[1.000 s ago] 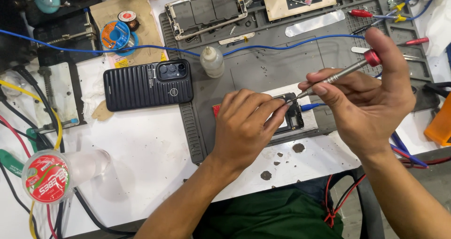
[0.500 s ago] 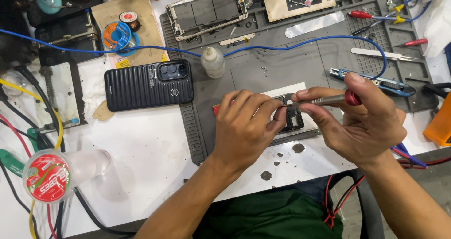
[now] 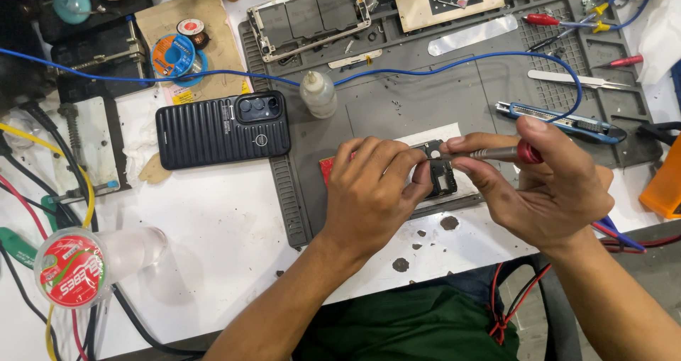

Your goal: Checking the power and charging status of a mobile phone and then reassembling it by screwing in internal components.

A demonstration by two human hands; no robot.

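A grey mat point(image 3: 397, 106) covers the white tabletop point(image 3: 213, 219). Near its front edge, the left hand point(image 3: 372, 194) pinches a small black part point(image 3: 441, 176), and the right hand point(image 3: 543, 184) grips a screwdriver point(image 3: 496, 152).

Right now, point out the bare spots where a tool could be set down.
Free: the white tabletop between the black phone, the grey mat and the red-lidded cup; also the mat's centre under the blue wire. Crowded: the mat's top and right edges with tools, the cable-filled left side, and around both hands.
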